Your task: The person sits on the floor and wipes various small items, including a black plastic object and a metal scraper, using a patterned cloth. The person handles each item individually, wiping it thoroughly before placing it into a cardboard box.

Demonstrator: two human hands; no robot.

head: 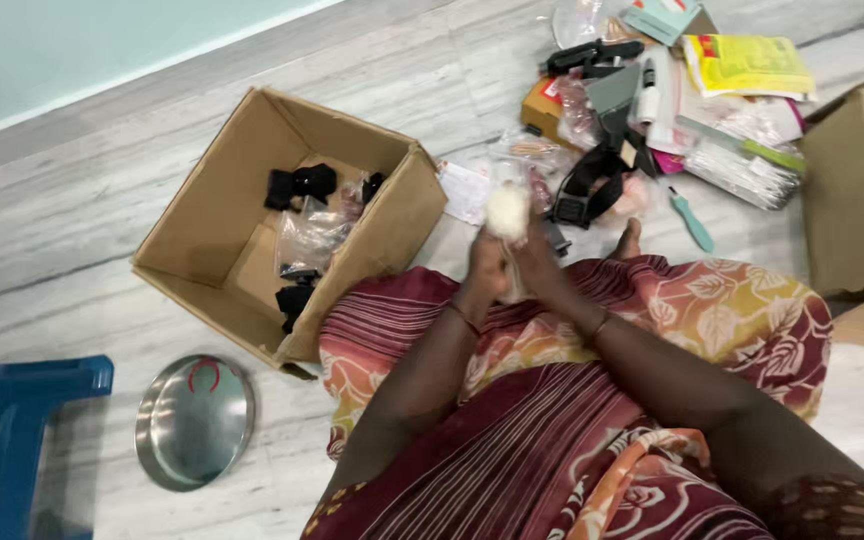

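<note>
Head view: soft white blurred bundle [507, 212] between both hands' grip.

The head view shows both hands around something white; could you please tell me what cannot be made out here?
- White thing: motion-blurred, its kind is unclear.
- Left hand and right hand: fingers overlap, so the grip is unclear.
- Cardboard box: its near wall hides part of the black pieces and clear bags.
- Second box: cut off by the right edge.
- Pile: items too small and overlapped.
</note>
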